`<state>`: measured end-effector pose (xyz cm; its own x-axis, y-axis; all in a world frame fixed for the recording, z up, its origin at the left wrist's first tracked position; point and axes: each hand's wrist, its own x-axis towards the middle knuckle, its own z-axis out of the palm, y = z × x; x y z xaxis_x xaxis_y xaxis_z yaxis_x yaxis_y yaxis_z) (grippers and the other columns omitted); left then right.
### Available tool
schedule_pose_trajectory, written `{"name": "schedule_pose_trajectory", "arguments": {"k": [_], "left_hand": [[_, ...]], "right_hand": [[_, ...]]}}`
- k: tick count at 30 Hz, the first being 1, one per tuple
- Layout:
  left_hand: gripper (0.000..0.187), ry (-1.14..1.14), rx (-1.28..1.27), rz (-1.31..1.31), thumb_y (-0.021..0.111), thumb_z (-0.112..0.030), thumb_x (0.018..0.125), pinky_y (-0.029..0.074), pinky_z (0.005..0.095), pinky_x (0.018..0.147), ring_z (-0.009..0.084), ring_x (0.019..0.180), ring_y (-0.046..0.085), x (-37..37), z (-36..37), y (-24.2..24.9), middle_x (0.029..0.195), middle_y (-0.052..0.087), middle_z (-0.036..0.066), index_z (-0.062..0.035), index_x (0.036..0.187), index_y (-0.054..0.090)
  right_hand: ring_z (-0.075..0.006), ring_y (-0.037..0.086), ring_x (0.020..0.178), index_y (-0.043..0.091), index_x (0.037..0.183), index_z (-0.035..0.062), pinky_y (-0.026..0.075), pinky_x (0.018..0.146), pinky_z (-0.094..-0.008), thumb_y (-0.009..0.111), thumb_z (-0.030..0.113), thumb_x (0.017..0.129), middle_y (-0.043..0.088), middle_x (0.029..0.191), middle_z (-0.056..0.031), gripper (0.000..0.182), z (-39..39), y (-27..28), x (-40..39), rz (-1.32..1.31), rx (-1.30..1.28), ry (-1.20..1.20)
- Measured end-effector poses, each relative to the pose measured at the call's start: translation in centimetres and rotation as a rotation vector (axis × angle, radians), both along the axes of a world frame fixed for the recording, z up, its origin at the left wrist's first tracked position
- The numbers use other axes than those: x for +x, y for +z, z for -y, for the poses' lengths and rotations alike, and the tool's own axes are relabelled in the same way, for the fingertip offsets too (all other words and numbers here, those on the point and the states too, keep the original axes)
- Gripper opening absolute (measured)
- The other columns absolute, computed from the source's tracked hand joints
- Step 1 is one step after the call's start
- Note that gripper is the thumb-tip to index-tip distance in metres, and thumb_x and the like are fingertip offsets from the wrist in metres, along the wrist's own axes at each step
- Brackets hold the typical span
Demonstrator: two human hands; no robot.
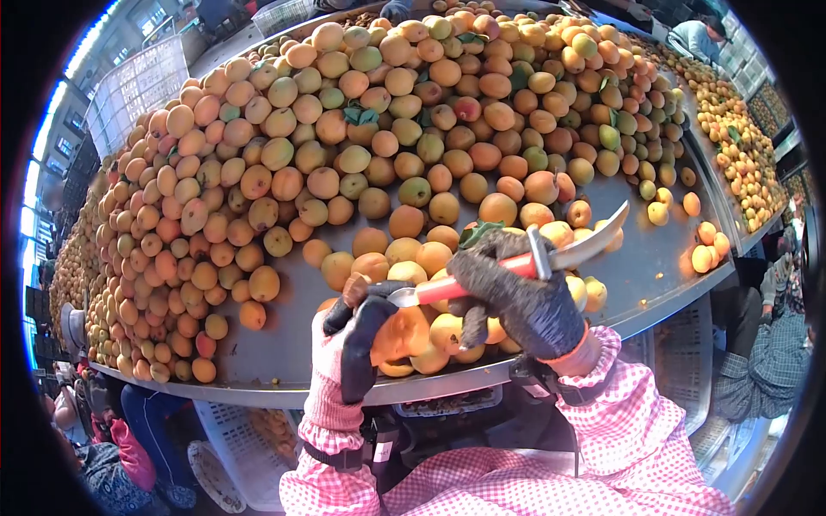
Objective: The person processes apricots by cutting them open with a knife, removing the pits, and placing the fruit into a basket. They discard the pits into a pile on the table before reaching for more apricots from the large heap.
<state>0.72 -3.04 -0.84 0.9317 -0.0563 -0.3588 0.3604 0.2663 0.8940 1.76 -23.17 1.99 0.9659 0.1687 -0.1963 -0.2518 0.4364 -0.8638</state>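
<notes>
In my right hand (pixel 525 297), which wears a dark grey glove, is a knife with a red handle (pixel 439 290). Its curved blade (pixel 594 242) points up and right, and a metal tip at the handle's other end reaches my left fingers. My left hand (pixel 357 335), in a black glove, is closed on a cut-open apricot (pixel 401 334) with its orange flesh showing. Something small and brown (pixel 354 290) is at the left fingertips; I cannot make out what. Whole apricots (pixel 403 251) lie just beyond both hands, some partly hidden beneath them.
A large heap of apricots (pixel 284 155) covers much of the metal table (pixel 275 344). White plastic crates (pixel 232 447) stand below its front edge, and another crate (pixel 138 90) is at the back left. A person in checked clothing (pixel 761 365) sits at the right.
</notes>
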Motion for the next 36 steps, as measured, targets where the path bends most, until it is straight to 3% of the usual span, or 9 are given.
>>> {"name": "schedule_pose_trajectory", "arguments": {"k": [3, 5, 15, 20, 23, 27, 30, 32, 36], "left_hand": [[0.044, -0.243, 0.784, 0.748, 0.072, -0.002, 0.066, 0.049, 0.0307, 0.083, 0.0267, 0.090, 0.065, 0.5, -0.2, -1.3, 0.097, 0.066, 0.015, 0.0019, 0.107, 0.059], [0.055, -0.052, -0.121, 0.271, 0.073, -0.001, 0.069, 0.048, 0.0324, 0.087, 0.0257, 0.098, 0.062, 0.0, 1.1, -1.5, 0.112, 0.061, 0.016, 0.0017, 0.119, 0.052], [0.039, 0.402, 0.203, 0.369, 0.058, -0.015, 0.085, 0.053, 0.0276, 0.070, 0.0157, 0.080, 0.061, -3.4, -6.3, 3.3, 0.094, 0.062, 0.010, 0.0079, 0.115, 0.055], [0.039, 0.454, 0.649, 0.245, 0.062, -0.017, 0.084, 0.049, 0.0289, 0.077, 0.0196, 0.084, 0.060, -11.7, -14.9, 6.0, 0.095, 0.061, 0.012, 0.0041, 0.116, 0.055], [0.055, 0.421, 1.853, -0.036, 0.069, -0.021, 0.078, 0.036, 0.0410, 0.101, 0.0357, 0.115, 0.045, -14.1, -19.4, 2.8, 0.124, 0.046, 0.020, -0.0026, 0.125, 0.048], [0.051, 0.233, 1.011, 0.259, 0.066, -0.006, 0.080, 0.044, 0.0362, 0.092, 0.0272, 0.104, 0.058, -6.6, -11.8, 2.7, 0.111, 0.061, 0.016, -0.0044, 0.127, 0.048], [0.060, -0.194, 1.512, -0.104, 0.070, -0.035, 0.078, 0.049, 0.0384, 0.084, 0.0355, 0.101, 0.060, 0.9, -6.0, 1.3, 0.104, 0.062, 0.025, -0.0006, 0.122, 0.049], [0.055, -0.450, 1.491, -0.090, 0.071, -0.031, 0.076, 0.053, 0.0379, 0.073, 0.0310, 0.089, 0.065, 3.3, -5.0, -1.4, 0.094, 0.066, 0.019, 0.0001, 0.117, 0.052], [0.046, -0.377, 1.127, -0.147, 0.071, -0.027, 0.077, 0.053, 0.0316, 0.056, 0.0218, 0.072, 0.066, 2.4, -6.2, -0.7, 0.089, 0.066, 0.013, -0.0003, 0.111, 0.056]], "right_hand": [[-0.0228, 0.062, 0.076, 0.062, 0.093, 0.0001, 0.049, 0.066, -0.0344, 0.068, 0.011, 0.080, 0.060, 0.085, -0.0146, 0.018, -0.8, -1.7, 0.0, 0.953, -0.945, 0.099], [-0.0226, 0.061, 0.076, 0.058, 0.098, -0.0005, 0.048, 0.066, -0.0330, 0.068, 0.011, 0.080, 0.060, 0.086, -0.0129, 0.024, -2.1, -1.9, -0.9, 0.714, -0.630, -0.030], [-0.0062, 0.058, 0.062, 0.054, 0.105, 0.0001, 0.047, 0.054, -0.0178, 0.067, 0.006, 0.083, 0.061, 0.086, -0.0056, 0.026, 2.0, 0.7, -1.4, 0.322, -0.443, 0.006], [-0.0049, 0.053, 0.052, 0.064, 0.091, 0.0016, 0.041, 0.043, -0.0171, 0.073, 0.014, 0.079, 0.061, 0.074, -0.0011, 0.019, 3.6, 1.3, -2.0, 0.166, -0.241, -0.141], [-0.0110, 0.055, 0.050, 0.056, 0.105, -0.0009, 0.045, 0.043, -0.0226, 0.064, 0.014, 0.087, 0.059, 0.071, -0.0049, 0.024, 4.3, 1.7, -2.2, 0.185, -0.271, -0.301], [-0.0120, 0.059, 0.066, 0.062, 0.094, -0.0007, 0.047, 0.061, -0.0287, 0.054, 0.018, 0.094, 0.062, 0.072, -0.0071, 0.020, 4.8, 0.2, -2.0, 0.500, -0.585, -0.372], [-0.0115, 0.058, 0.066, 0.062, 0.092, -0.0019, 0.047, 0.063, -0.0280, 0.054, 0.016, 0.094, 0.062, 0.073, -0.0059, 0.020, 4.8, -0.5, -1.8, 0.545, -0.649, -0.391], [-0.0206, 0.060, 0.077, 0.063, 0.113, 0.0088, 0.048, 0.066, -0.0329, 0.067, 0.008, 0.077, 0.061, 0.095, -0.0096, 0.036, 6.0, -1.8, -1.2, 1.064, -1.291, -0.310], [-0.0281, 0.058, 0.086, 0.062, 0.114, 0.0097, 0.047, 0.072, -0.0382, 0.065, 0.005, 0.074, 0.058, 0.102, -0.0118, 0.040, 5.9, -1.7, -1.0, 0.905, -1.098, -0.168]]}}
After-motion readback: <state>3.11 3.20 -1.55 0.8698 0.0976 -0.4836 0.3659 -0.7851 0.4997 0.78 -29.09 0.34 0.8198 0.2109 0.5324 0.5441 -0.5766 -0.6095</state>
